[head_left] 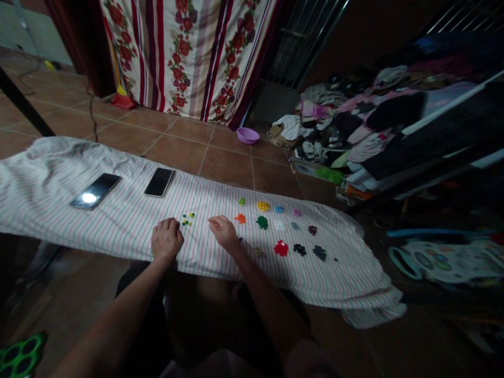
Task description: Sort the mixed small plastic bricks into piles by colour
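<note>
My left hand [167, 241] rests on the striped cloth [129, 231] with its fingers curled. Just right of its fingertips lies a small loose cluster of green and yellow pieces [188, 219]. My right hand [223, 231] is over the cloth, thumb and fingertips pinched together and pointing left toward that cluster. Anything inside either hand is too small or hidden to make out. Beyond the right hand, tiny pieces lie sorted by colour: an orange pile [240, 218], a dark green pile [262, 222], a yellow pile [263, 206] and a red pile [281, 248]. My right wrist partly covers dark blue bits.
Two phones, one with a bright reflection [95, 191] and one dark [159, 182], lie to the left. More piles, including black [300, 249] and dark grey [319, 253], sit at the right. A purple basin [248, 136] stands on the tiled floor near heaped clothes [354, 115].
</note>
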The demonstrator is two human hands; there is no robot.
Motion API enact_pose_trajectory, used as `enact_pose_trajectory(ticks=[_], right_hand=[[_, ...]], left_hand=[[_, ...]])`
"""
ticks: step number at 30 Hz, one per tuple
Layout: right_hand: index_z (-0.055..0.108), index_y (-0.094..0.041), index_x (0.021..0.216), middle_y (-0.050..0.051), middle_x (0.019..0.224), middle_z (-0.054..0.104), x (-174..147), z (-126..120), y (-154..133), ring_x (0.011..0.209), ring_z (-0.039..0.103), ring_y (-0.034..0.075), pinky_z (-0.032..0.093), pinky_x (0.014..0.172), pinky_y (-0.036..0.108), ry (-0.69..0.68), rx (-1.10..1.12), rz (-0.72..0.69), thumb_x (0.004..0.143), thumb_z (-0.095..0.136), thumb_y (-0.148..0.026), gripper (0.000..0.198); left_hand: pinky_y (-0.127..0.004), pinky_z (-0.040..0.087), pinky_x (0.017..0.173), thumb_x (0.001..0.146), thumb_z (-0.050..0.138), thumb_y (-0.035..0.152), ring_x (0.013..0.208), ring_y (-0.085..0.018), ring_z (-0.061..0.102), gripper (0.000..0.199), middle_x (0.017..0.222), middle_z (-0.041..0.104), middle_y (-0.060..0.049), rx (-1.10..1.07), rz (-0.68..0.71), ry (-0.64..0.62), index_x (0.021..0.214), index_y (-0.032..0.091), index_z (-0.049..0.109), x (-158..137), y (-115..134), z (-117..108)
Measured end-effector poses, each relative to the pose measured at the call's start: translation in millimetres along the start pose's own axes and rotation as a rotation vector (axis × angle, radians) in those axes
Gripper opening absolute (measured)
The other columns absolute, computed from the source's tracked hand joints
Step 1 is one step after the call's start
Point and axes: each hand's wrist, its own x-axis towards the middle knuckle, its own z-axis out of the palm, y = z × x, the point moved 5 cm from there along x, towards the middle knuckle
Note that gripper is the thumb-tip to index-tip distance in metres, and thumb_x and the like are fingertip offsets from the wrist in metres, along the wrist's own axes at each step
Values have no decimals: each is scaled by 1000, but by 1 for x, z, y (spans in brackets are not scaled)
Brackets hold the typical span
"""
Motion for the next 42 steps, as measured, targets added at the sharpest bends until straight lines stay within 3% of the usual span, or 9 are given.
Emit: enact_pose_trajectory(ticks=[4,8,13,21,33,42], right_hand=[[69,-24,105,3,95,63,5,39,-31,83,61,14,49,78,26,-115,-26,27,84,59,-21,23],[66,-26,109,4,98,60,13,57,-52,88,59,17,47,78,28,-132,-102,85,86,58,-27,24],[64,-28,104,4,99,58,18,65,-57,89,57,17,46,77,28,-120,-165,170,85,59,-23,20],[64,-29,99,2,100,58,14,67,-53,90,57,16,45,77,27,-103,-168,157,88,56,-23,15],[61,-26,105,1,102,65,6,44,-49,94,61,15,47,86,28,24,-19,110,89,52,-24,18],[62,-22,97,2,91,65,-15,2,-8,81,62,14,50,77,27,178,65,154,77,50,-12,26]], left_hand=[[-41,39,82,81,47,17,99,-28,55,23,110,65,-13,-19,-2,-1,98,16,63,1,-1,2],[-41,39,82,83,46,18,100,-28,55,23,111,65,-13,-41,-7,2,98,16,63,1,-2,2],[-41,38,83,83,46,19,101,-28,54,24,111,65,-13,-55,-14,6,99,16,63,1,-2,3],[-40,38,81,83,45,18,100,-28,54,22,110,65,-12,-37,-5,12,97,17,63,1,-1,2],[-39,34,76,84,43,20,95,-27,55,21,105,66,-12,-9,23,29,94,17,62,0,1,-2],[-38,34,75,85,41,22,93,-27,55,23,104,66,-11,39,22,31,94,17,61,-1,3,-3]])
